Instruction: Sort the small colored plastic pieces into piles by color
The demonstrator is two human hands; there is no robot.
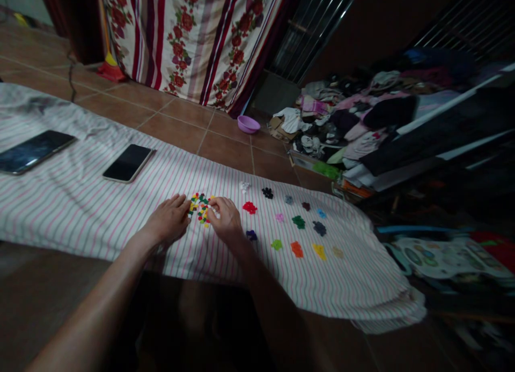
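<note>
A mixed pile of small coloured pieces (199, 201), mostly red, yellow and green, lies on the striped cloth between my hands. My left hand (169, 217) rests flat at its left edge, fingers stretched out. On the pile's right side is my right hand (227, 219), its thumb and fingers pressed together; whatever they pinch is too small to make out. Right of that hand are single-colour heaps, among them red pieces (250, 207), black pieces (267, 192), dark green pieces (298, 222), orange pieces (296, 249), yellow pieces (319, 251) and navy pieces (251, 235).
Two phones, a smaller phone (127, 163) and a larger dark device (36, 151), lie on the cloth (92, 200) at left. Beyond it, a purple basin (248, 124) stands on the tiled floor near a floral curtain (181, 39). Clothes (346, 109) are heaped at right.
</note>
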